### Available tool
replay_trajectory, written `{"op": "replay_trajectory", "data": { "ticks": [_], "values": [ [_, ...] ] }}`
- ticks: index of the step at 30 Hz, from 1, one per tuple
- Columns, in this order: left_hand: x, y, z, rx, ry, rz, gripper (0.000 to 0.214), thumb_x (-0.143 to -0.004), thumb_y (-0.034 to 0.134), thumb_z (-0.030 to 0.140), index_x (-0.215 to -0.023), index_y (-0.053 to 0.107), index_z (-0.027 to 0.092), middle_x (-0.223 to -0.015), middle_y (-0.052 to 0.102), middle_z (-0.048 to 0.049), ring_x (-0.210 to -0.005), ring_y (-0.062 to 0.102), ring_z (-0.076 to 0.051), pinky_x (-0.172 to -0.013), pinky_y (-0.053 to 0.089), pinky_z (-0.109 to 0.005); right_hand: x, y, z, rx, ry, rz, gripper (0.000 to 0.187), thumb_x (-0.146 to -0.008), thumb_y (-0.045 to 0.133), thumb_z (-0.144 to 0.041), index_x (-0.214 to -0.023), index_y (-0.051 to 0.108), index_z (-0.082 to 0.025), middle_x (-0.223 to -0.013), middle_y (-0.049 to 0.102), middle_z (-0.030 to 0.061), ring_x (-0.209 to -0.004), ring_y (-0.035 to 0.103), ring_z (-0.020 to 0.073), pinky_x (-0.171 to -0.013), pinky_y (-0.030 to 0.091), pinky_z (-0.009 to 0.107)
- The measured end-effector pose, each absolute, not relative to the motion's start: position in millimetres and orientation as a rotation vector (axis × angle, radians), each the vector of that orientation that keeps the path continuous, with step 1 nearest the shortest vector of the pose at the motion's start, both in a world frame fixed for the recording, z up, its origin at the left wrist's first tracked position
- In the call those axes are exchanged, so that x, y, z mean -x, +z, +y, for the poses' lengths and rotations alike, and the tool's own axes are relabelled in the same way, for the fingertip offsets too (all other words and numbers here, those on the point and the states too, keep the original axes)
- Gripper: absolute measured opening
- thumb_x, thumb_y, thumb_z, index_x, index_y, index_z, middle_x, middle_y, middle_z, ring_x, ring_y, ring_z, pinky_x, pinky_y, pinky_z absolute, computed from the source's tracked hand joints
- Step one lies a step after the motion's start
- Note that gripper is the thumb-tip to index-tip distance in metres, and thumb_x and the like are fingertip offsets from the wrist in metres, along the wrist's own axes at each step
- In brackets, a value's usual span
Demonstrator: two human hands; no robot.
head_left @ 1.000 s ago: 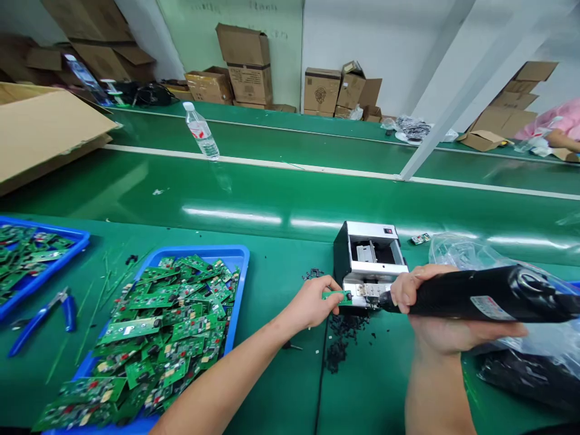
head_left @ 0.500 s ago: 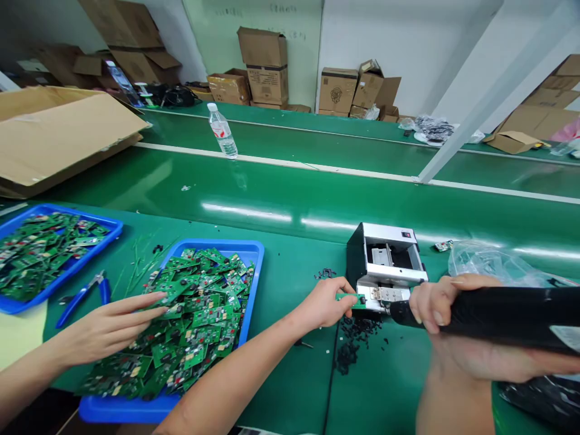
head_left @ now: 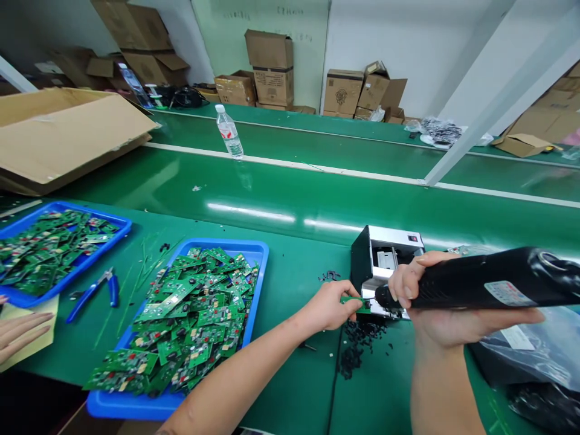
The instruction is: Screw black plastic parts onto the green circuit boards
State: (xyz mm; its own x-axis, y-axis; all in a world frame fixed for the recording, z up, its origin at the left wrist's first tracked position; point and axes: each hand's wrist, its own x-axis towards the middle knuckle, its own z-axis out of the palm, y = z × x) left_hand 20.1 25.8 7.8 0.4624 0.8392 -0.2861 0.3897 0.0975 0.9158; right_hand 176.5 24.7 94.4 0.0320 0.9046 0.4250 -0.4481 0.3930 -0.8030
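My left hand pinches a small green circuit board at the front of a silver benchtop machine. My right hand grips a black handheld power tool, its tip close to the board's end. The tip and the board nearly meet, but my fingers hide the exact contact. Black plastic scraps lie on the green bench below the machine.
A blue tray heaped with circuit boards sits left of my arm, and a second tray lies beyond it. Blue-handled pliers rest between them. A co-worker's hand lies at the left edge. A plastic bag sits at right.
The co-worker's hand has drawn back from the tray to the left edge. My right hand has tilted the tool up at its far end, and the view has shifted slightly.
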Motion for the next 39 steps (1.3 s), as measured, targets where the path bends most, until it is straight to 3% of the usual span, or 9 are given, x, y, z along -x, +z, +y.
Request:
{"op": "replay_trajectory", "data": {
  "ticks": [14,18,24,32,39],
  "values": [
    [-20.1,3.1,25.6,-1.492,0.466,1.134,0.024,-0.08,0.054,0.037,-0.088,0.064,0.017,-0.066,0.067,-0.0007,-0.057,0.054,-0.012,-0.055,0.038,-0.021,-172.6,83.6,29.1,0.473,1.213,-1.193,0.077,-0.058,0.046,-0.09,-0.088,0.071,-0.023,-0.048,0.058,-0.0007,-0.032,0.045,0.0135,-0.035,0.035,0.027],
    [-19.9,5.0,24.9,-1.487,0.474,1.135,0.024,-0.081,0.054,0.036,-0.088,0.064,0.016,-0.065,0.067,-0.0009,-0.058,0.056,-0.012,-0.057,0.04,-0.021,-175.3,88.4,21.3,0.528,1.11,-1.186,0.083,-0.058,0.038,-0.093,-0.092,0.071,-0.025,-0.048,0.057,-0.0017,-0.033,0.044,0.0135,-0.035,0.036,0.027],
    [-19.0,7.1,25.1,-1.477,0.406,1.153,0.027,-0.082,0.052,0.039,-0.092,0.062,0.016,-0.069,0.068,-0.0007,-0.047,0.046,-0.009,-0.048,0.034,-0.021,-204.3,98.8,7.4,0.628,0.878,-1.233,0.085,-0.058,0.036,-0.094,-0.087,0.071,-0.022,-0.047,0.056,0.0007,-0.034,0.048,0.0165,-0.031,0.037,0.03],
    [-17.5,10.3,24.7,-1.463,0.406,1.159,0.026,-0.083,0.052,0.04,-0.09,0.06,0.017,-0.069,0.068,0.0001,-0.042,0.039,-0.007,-0.047,0.032,-0.021,-211.6,82.6,8.0,0.617,0.917,-1.199,0.084,-0.06,0.035,-0.093,-0.083,0.072,-0.02,-0.045,0.055,0.0001,-0.032,0.047,0.0151,-0.03,0.037,0.028],
    [-17.9,8.5,25.0,-1.487,0.427,1.153,0.024,-0.083,0.052,0.038,-0.089,0.06,0.017,-0.067,0.068,0.0,-0.049,0.046,-0.009,-0.052,0.036,-0.021,-214.5,76.2,3.9,0.669,0.976,-1.175,0.087,-0.056,0.036,-0.095,-0.082,0.071,-0.019,-0.045,0.055,0.0002,-0.032,0.047,0.0148,-0.032,0.037,0.029]
  ]
}}
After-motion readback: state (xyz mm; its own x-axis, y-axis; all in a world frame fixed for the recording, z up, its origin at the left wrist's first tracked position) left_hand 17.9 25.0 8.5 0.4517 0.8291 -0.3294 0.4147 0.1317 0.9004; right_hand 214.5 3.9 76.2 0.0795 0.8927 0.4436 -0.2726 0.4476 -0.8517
